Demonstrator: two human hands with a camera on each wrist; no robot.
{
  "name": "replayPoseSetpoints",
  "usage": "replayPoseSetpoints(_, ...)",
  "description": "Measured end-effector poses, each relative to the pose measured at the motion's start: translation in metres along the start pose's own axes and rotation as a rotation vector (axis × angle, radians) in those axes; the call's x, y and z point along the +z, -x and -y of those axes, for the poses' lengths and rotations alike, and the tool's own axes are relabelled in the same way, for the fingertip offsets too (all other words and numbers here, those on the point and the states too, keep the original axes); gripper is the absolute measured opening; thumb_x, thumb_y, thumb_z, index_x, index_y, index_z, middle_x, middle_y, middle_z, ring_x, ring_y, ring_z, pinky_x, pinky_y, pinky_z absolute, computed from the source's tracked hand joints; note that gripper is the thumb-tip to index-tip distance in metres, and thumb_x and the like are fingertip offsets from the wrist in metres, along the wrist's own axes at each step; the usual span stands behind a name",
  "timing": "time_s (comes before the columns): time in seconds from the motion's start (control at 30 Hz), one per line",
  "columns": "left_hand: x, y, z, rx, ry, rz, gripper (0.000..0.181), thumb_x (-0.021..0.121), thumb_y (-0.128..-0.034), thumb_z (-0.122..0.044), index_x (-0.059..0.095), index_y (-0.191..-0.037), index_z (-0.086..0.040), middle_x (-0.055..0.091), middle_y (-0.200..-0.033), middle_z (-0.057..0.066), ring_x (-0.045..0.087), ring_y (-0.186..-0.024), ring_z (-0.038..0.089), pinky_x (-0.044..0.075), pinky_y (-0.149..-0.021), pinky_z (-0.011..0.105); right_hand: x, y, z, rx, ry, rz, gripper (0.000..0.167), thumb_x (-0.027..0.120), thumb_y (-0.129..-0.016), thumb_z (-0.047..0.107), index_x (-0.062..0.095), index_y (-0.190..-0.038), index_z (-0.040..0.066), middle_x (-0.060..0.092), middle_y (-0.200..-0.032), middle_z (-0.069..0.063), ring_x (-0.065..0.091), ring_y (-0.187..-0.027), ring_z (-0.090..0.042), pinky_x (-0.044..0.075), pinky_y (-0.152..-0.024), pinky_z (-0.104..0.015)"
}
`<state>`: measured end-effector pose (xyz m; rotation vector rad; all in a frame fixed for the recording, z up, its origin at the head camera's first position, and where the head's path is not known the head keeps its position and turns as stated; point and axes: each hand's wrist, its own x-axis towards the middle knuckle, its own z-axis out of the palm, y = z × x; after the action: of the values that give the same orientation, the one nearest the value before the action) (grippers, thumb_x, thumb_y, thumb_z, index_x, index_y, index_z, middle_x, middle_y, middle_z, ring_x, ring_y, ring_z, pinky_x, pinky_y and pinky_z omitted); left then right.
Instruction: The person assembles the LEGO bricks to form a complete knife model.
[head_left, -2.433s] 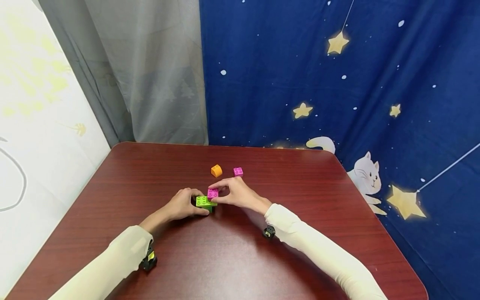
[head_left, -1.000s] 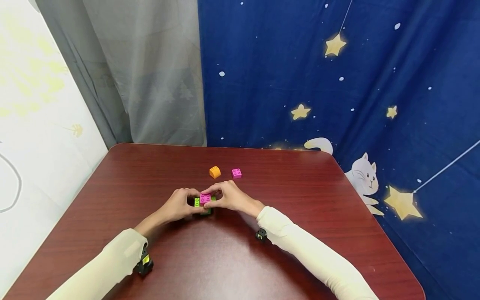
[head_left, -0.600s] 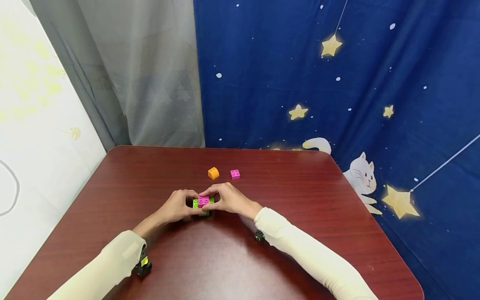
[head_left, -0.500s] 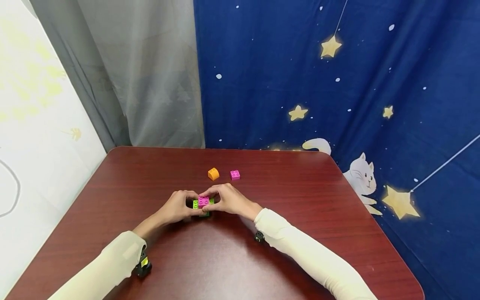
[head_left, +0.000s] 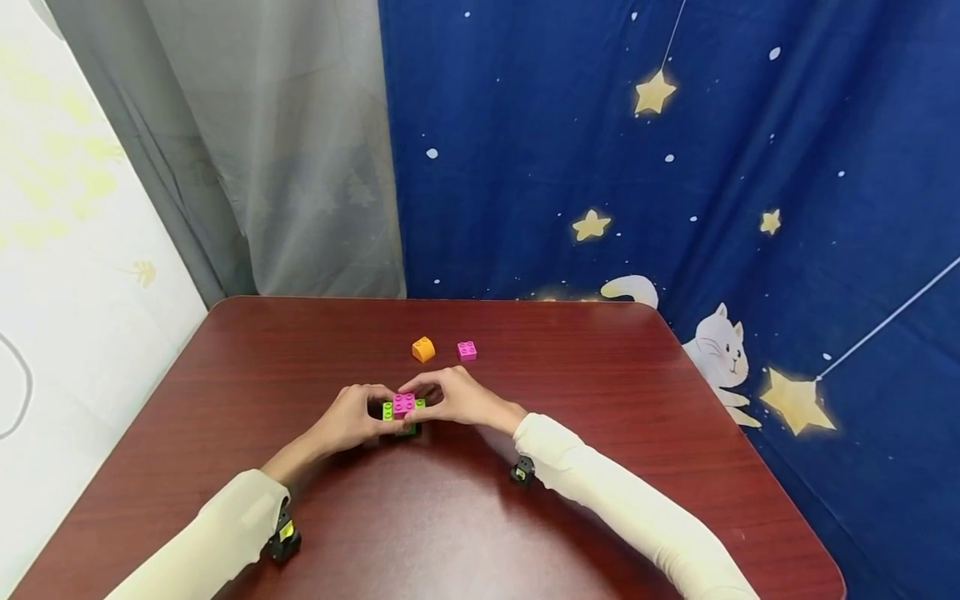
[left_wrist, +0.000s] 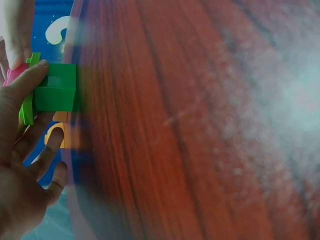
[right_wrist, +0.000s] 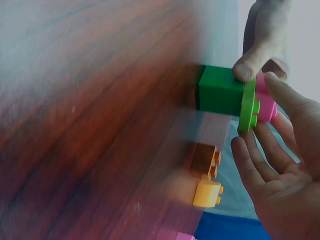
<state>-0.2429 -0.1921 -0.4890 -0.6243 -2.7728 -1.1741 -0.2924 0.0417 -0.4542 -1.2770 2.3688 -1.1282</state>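
A small stack of toy building bricks stands on the table between both hands. At its bottom is a dark green block [right_wrist: 220, 90], with a longer lime green plate [right_wrist: 247, 107] on it. A pink brick [head_left: 404, 404] sits at the plate's middle, lime studs showing on either side in the head view. My left hand [head_left: 356, 416] holds the stack from the left, its thumb against the green block and plate. From the right, my right hand [head_left: 458, 397] pinches the pink brick between thumb and fingertips. Fingers hide parts of the stack's sides.
Behind the stack lie a curved orange brick [head_left: 423, 349] and another pink brick [head_left: 467, 350]. The right wrist view also shows a second orange brick [right_wrist: 203, 161], not visible in the head view. The dark red table [head_left: 562, 350] ends before a blue curtain [head_left: 525, 167].
Over the earlier frames, my right hand has brought the pink brick left, from the lime plate's right part to its middle. In the last half second, hands and stack barely move; the head view shifts slightly.
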Motion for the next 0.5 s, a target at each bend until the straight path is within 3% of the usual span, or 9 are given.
replayPoseSetpoints(0.2,0.001,0.0,-0.001,0.002,0.003,-0.016,0.04,0.094,-0.0765,-0.037,0.078,-0.103,-0.012,0.071,-0.088,-0.007,0.063,-0.08,0.017,0.05,-0.07,0.028,-0.015,0.004,-0.007,0.034,-0.046,-0.012,0.043,0.084,-0.089,0.015,0.071,-0.127,0.0,0.076,-0.115,-0.013,0.074,-0.102,-0.022,0.058,-0.089,-0.033)
replayPoseSetpoints(0.5,-0.002,-0.001,-0.002,-0.012,-0.019,0.011,0.049,0.093,-0.0759,-0.043,0.077,-0.109,-0.01,0.071,-0.095,-0.004,0.061,-0.085,0.018,0.051,-0.073,0.03,-0.023,0.001,-0.026,0.085,0.041,-0.101,0.043,0.086,-0.087,0.015,0.072,-0.126,0.002,0.077,-0.111,-0.013,0.075,-0.1,-0.021,0.059,-0.086,-0.03)
